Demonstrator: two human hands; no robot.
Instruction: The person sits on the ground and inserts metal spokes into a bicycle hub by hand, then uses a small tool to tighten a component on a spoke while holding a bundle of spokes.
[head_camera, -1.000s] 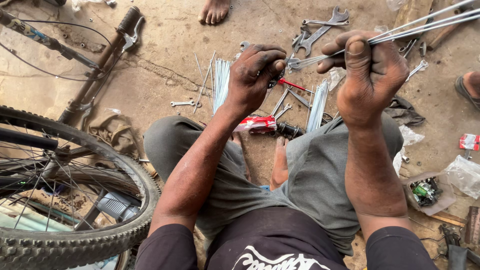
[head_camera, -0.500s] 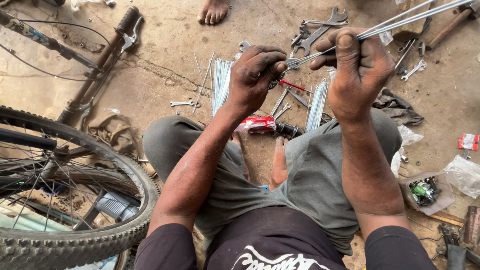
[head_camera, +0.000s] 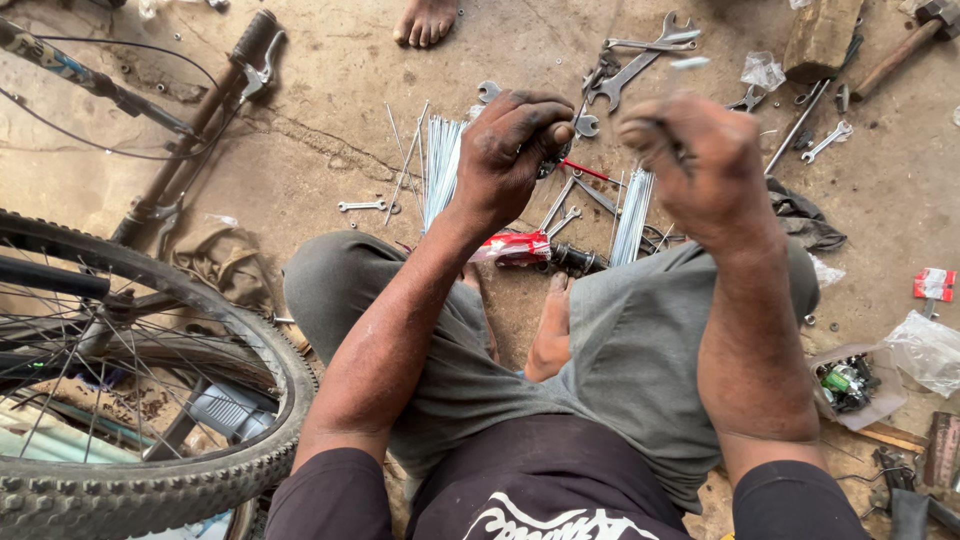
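At frame centre the left hand (head_camera: 515, 150) pinches a small dark part (head_camera: 549, 160), axis unclear; the blurred right hand (head_camera: 695, 165) is fisted, contents indiscernible.

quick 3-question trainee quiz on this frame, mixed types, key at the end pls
1. True or false: the bicycle wheel lies at the person's right side.
2. What lies in bundles on the floor beyond the left hand and right hand? A) silver spokes B) wooden planks C) coiled rope
3. Fill in: near the top right corner, beside a wooden block, lies a ______ with a wooden handle.

Key
1. False; it is on the left.
2. A, the spokes.
3. Hammer.
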